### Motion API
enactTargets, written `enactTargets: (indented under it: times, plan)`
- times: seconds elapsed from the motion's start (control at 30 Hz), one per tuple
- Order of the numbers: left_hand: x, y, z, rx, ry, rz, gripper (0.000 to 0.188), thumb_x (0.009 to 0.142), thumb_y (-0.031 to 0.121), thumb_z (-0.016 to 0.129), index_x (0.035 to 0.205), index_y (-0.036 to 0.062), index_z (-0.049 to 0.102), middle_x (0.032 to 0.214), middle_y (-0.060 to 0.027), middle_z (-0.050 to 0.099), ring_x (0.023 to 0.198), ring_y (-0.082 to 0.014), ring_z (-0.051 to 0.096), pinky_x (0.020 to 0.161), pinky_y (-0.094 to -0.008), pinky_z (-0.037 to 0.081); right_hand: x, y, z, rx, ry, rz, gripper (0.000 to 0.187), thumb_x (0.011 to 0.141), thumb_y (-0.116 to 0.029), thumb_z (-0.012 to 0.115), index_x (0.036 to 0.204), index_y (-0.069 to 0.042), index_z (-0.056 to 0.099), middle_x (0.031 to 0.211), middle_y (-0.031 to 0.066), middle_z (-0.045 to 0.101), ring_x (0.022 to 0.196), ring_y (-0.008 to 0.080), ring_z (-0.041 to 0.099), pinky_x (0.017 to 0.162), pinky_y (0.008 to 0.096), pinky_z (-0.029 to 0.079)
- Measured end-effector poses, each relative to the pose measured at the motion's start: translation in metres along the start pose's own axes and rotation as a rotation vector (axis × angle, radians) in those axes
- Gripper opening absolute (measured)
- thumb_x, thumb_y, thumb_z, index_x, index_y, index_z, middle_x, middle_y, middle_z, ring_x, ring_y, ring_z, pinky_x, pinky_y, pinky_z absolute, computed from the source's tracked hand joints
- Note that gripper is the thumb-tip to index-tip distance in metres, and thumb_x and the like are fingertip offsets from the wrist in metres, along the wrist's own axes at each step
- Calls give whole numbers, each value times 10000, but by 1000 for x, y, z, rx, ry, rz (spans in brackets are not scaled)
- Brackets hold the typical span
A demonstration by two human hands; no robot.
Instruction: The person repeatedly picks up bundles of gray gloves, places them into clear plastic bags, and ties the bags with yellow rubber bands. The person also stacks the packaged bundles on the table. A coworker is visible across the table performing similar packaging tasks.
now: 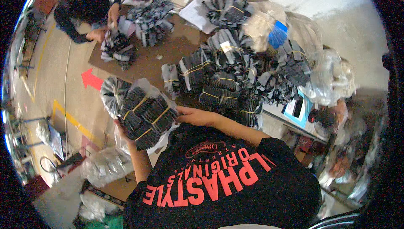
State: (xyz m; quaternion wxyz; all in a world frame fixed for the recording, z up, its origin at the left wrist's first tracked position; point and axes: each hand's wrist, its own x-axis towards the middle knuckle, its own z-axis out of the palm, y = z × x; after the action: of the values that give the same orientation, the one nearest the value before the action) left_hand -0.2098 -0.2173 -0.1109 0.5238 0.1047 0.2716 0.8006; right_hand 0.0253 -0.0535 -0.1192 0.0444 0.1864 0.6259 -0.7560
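Observation:
A clear plastic bag [112,102] packed with dark grey bundles [147,115] is between my hands, just off the table's near left edge. Yellow bands go around the bundles, which look like stacked fabric pieces. My left hand [122,130] grips the bag's left side, its fingers mostly hidden behind it. At the bag's right side, my right hand [191,115] holds on, with fingertips out of sight behind the plastic. The bag's bunched end points to the far left. More banded dark bundles [219,92] are piled on the table right beyond my right arm.
A co-worker [86,8] handles dark strips [118,49] at the far left of the brown table [145,60]. Loose grey strips [152,18] are heaped nearby. Large plastic bags [332,75] stand at the right, and filled clear bags [107,166] lie at the lower left.

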Motion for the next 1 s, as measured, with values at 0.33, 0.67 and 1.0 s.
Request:
enactTargets:
  times: [0.33,0.67,1.0]
  plan:
    - [75,-63,29,184,-13,-224,847,978,649,444,1493,-23,404,1471,-214,502,1321,-362,527,1112,-522,426,-27,41,-10,-16,70,-190,504,984,-285,646,1397,-45,485,1289,129,613,1178,218,560,1060,374,425]
    - [45,-34,-1,360,110,-246,826,977,626,464,1485,-23,414,1456,-203,517,1319,-350,527,1115,-505,421,-34,5,-10,30,264,-242,582,938,-239,631,1426,-31,391,1266,173,586,1166,245,556,1006,392,448]
    - [24,-34,-16,408,172,-265,804,977,603,484,1477,-24,424,1440,-192,531,1317,-339,527,1118,-487,415,3,20,-10,209,-59,-392,912,898,-265,700,1598,-10,174,1661,130,207,1508,261,174,1239,369,147]
